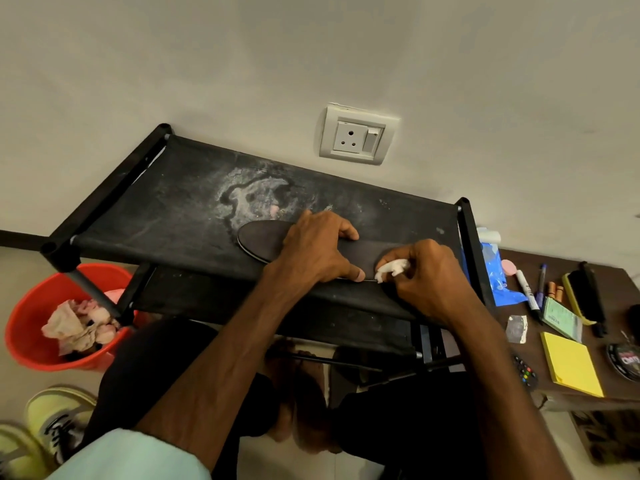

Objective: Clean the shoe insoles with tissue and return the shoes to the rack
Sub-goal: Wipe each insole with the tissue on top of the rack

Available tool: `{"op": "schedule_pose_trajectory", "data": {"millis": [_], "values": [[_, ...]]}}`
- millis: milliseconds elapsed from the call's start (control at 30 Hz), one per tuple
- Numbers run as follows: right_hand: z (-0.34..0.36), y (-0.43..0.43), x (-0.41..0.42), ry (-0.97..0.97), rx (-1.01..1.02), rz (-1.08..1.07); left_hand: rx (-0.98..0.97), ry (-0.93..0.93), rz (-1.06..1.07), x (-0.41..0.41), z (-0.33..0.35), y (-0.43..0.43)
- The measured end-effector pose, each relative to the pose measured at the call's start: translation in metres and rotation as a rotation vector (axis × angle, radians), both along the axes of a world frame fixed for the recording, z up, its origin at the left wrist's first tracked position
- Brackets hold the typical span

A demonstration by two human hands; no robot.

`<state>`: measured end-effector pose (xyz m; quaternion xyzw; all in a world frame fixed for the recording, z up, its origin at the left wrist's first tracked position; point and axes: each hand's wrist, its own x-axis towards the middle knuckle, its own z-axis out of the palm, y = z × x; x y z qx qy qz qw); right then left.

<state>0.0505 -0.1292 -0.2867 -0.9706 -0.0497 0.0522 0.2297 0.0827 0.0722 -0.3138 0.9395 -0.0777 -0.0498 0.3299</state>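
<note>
Looking down from the head view, the flat dark oval insole (pixel 261 239) lies on the top shelf of the black fabric shoe rack (pixel 156 209). Its long axis runs left to right across the shelf. The rounded end points to my left, and the other end is hidden under my hands.

My left hand (pixel 315 249) spans the middle of the insole. The fingers are bent over the far edge and the thumb is pressed on the near edge, so the insole is clamped flat against the shelf.

My right hand (pixel 426 275) is just beside it, toward the right end. Its fingers are curled and pinch a small crumpled wad of white tissue (pixel 393 268). The wad touches the insole's near edge, right next to my left thumb.

The uncovered part of the insole is all to the left of the tissue, past my left hand. I judge the wiping stroke has to run along the long axis, and my left hand would have to shift to let the right reach that end.

To my left on the floor, a red plastic bucket (pixel 27 327) holds crumpled used tissues (pixel 79 323). The pale yellow-green sneakers (pixel 55 420) sit near my left elbow, not yet on the rack.
</note>
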Motion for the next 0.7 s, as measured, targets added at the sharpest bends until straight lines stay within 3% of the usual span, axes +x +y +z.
{"op": "schedule_pose_trajectory", "data": {"millis": [200, 700], "values": [[-0.009, 0.022, 0.015, -0.14, 0.06, -0.138, 0.048, 0.002, -0.041, 0.002, 0.001, 0.0], [-0.003, 0.012, -0.015, -0.078, -0.09, -0.005, -0.017, -0.023, -0.026, -0.001, -0.004, 0.0]]}}
